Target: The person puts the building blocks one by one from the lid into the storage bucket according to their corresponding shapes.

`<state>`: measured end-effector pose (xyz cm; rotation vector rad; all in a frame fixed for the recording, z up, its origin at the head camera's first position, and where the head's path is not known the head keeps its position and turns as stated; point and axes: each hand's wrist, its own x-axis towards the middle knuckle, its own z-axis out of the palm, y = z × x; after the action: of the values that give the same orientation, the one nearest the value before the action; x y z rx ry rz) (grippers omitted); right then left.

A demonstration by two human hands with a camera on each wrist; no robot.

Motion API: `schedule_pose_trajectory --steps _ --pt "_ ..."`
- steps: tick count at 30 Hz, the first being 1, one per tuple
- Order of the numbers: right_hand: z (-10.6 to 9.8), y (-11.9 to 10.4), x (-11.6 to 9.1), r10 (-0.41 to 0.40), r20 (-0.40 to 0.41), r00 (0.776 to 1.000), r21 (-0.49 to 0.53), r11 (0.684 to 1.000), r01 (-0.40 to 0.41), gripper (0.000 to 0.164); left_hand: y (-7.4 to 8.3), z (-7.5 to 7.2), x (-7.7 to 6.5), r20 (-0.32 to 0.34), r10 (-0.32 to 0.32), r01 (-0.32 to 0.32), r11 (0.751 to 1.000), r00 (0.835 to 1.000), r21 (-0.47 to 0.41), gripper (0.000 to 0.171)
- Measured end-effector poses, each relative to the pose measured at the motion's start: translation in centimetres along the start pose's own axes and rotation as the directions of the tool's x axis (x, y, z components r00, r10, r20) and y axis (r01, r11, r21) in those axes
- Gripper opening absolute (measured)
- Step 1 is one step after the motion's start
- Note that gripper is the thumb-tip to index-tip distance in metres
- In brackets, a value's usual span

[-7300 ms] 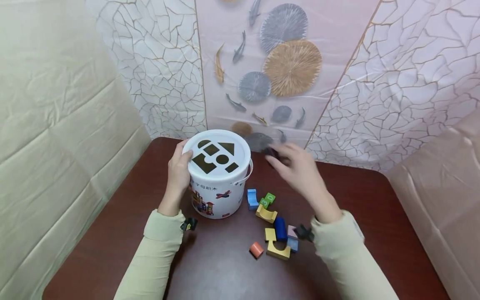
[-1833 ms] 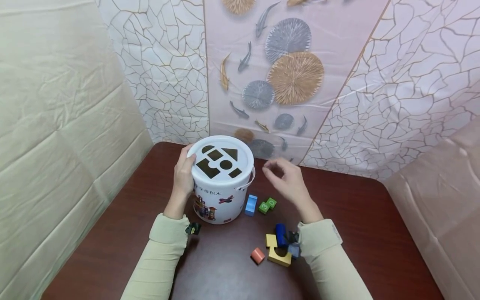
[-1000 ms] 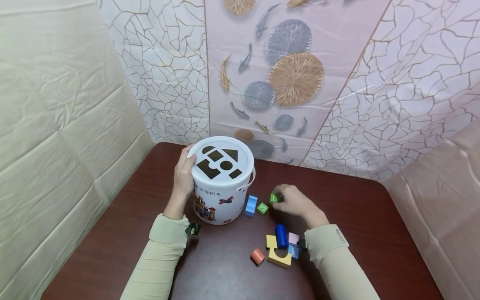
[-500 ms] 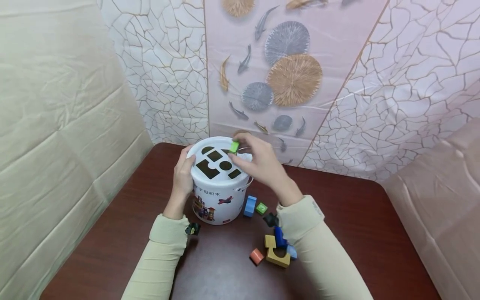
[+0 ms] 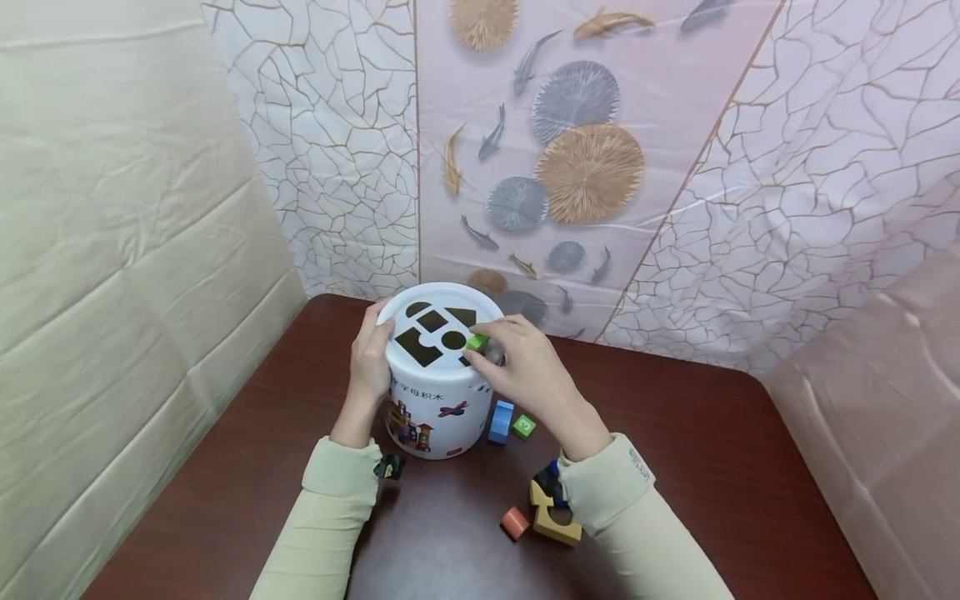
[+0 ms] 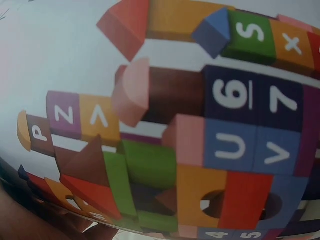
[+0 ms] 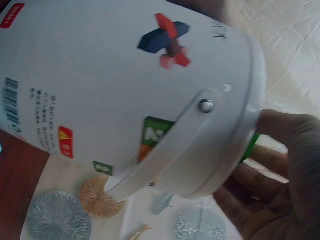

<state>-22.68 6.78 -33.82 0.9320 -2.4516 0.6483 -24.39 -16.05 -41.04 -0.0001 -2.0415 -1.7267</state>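
A white bucket (image 5: 468,408) with printed block pictures stands on the table, its lid (image 5: 405,312) cut with several shaped holes. My left hand (image 5: 367,362) grips its left side, thumb at the lid's edge. My right hand (image 5: 540,375) pinches a green block (image 5: 476,342) between thumb and fingers, right over the lid's right side, beside the round hole. In the right wrist view, a green sliver of that block shows at the rim between the fingers. The left wrist view is filled by the bucket's printed wall (image 6: 165,90), with part of the left hand (image 6: 25,220) low at left.
Right of the bucket stand a light blue block (image 5: 501,422) and another green block (image 5: 524,427). Nearer me lie an orange cylinder (image 5: 514,523), a yellow arch block (image 5: 557,527) and a dark blue block, partly behind the right sleeve (image 5: 607,483). The bucket's handle (image 7: 160,150) hangs on its right.
My right hand picked up the green block from the table, carried it left over the lid and lowered it toward the right side. A yellow curved block has gone from the table. My left hand stays.
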Motion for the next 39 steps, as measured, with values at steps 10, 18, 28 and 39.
schedule_pose_trajectory --steps 10,18,28,39 --pt "-0.5 -1.2 0.3 0.135 0.084 0.987 0.003 0.991 -0.136 0.030 -0.1 -0.2 0.2 0.002 0.001 -0.001 1.000 1.000 0.008 0.044" --pt "-1.3 -1.9 0.7 0.242 0.176 0.954 0.079 0.963 -0.258 0.026 -0.2 0.0 0.3 0.010 0.013 -0.013 1.000 1.000 0.002 0.042" --pt "-0.8 -1.9 0.8 0.272 0.143 0.952 -0.016 0.962 -0.272 0.025 -0.2 0.2 0.2 0.021 0.002 -0.002 1.000 1.000 0.004 0.044" --pt "-0.8 -1.8 0.9 0.222 0.159 0.962 0.007 0.974 -0.226 0.025 -0.3 -0.1 0.2 0.020 0.012 -0.012 1.000 1.000 -0.009 0.042"
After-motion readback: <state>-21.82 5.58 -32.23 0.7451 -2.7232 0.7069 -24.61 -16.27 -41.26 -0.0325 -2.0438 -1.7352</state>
